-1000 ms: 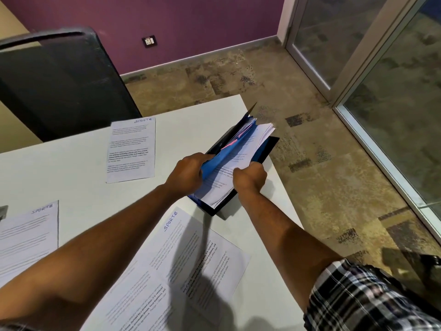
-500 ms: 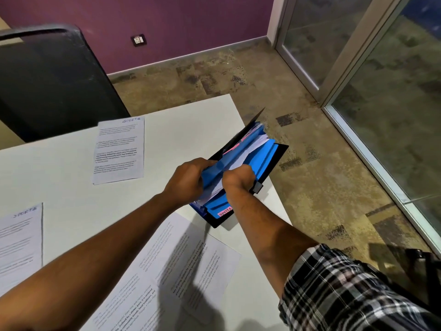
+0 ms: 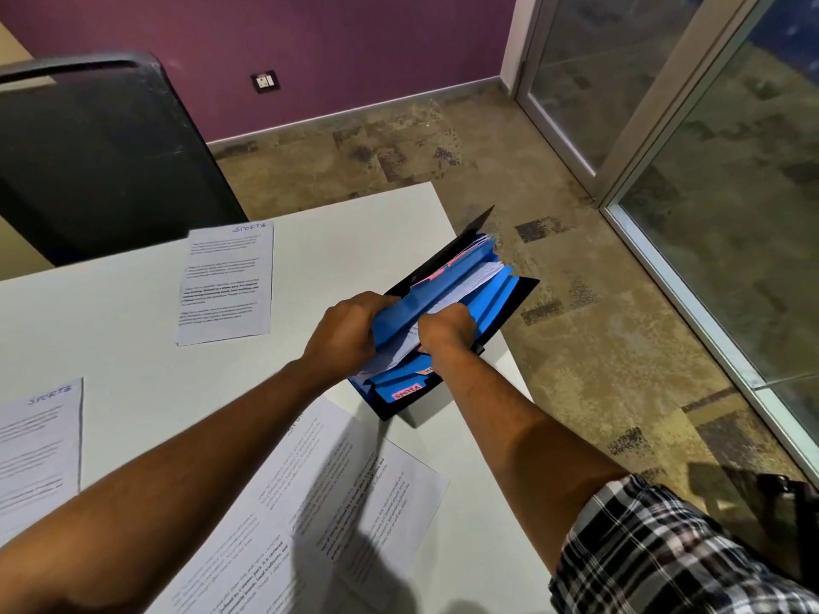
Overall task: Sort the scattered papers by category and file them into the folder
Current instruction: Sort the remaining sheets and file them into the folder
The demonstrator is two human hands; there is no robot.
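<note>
A black expanding folder (image 3: pixel 516 299) with blue dividers and pink labelled tabs lies open at the right edge of the white table (image 3: pixel 363 232). My left hand (image 3: pixel 345 334) grips the blue dividers on the folder's left side and spreads them. My right hand (image 3: pixel 445 332) is closed on white sheets (image 3: pixel 474 279) that sit down in a pocket between dividers. A pink tab reading "SPORTS" (image 3: pixel 407 392) shows at the folder's near end. Loose printed sheets headed "SPORTS" lie on the table: one at the far middle (image 3: pixel 226 281), one at the left edge (image 3: pixel 35 445), two overlapping near me (image 3: pixel 337 489).
A black chair (image 3: pixel 102 157) stands behind the table at the far left. Right of the table the patterned floor (image 3: pixel 576 347) drops away, bordered by a glass partition (image 3: pixel 709 241). A purple wall with a socket runs along the back.
The white sheets have gone from lying fanned on top of the folder to sitting deep in a pocket. My right hand has moved further into the folder; more blue dividers show.
</note>
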